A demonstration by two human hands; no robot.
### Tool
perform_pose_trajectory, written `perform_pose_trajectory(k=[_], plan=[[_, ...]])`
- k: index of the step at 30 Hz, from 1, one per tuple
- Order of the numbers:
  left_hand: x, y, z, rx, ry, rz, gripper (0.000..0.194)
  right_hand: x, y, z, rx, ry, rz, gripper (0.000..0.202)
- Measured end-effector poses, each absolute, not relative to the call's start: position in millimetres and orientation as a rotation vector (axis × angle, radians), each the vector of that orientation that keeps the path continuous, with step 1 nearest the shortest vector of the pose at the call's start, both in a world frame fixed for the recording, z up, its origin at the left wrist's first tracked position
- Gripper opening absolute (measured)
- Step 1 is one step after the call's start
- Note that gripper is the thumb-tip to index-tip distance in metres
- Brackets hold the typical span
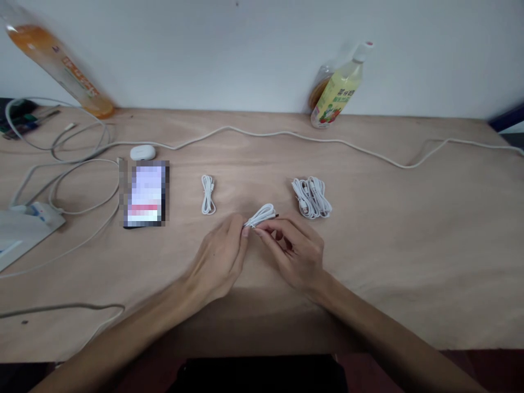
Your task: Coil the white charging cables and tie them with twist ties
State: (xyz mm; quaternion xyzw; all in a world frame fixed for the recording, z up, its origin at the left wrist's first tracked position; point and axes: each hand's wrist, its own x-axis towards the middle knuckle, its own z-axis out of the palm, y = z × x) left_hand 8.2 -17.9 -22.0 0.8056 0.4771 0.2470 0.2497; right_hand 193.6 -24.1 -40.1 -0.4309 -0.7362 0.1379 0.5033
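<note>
"Where's the cable [262,215]?"

"Right of the phone [145,194], well apart, between my left hand [219,254] and right hand [298,254]. Its long axis slants: near end toward the phone, loops pointing away from it and from me."

"How do you hold it?"

"My left hand pinches the end nearer the phone. My right hand, farther from the phone, curls narrow against it; I can't tell whether it grips."

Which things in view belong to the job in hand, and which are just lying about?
Seemingly in the job:
white cable bundle, in the left hand and right hand
single coiled cable, further left
clustered coiled cables, further right

Seemingly just lying about:
phone
small white case
orange bottle
yellow bottle
long loose cable
</note>
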Motion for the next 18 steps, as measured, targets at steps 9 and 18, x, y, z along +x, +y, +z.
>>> perform_pose_trajectory(k=[9,18], plan=[[11.7,-21.4,-16.5,1.919,1.277,0.724,0.029,189.8,-27.4,-38.9,-1.053,-1.784,0.283,0.011],[12.5,-22.2,-15.4,1.818,1.293,0.748,0.033,188.1,-27.2,-37.3,-1.008,-1.815,0.198,0.013]])
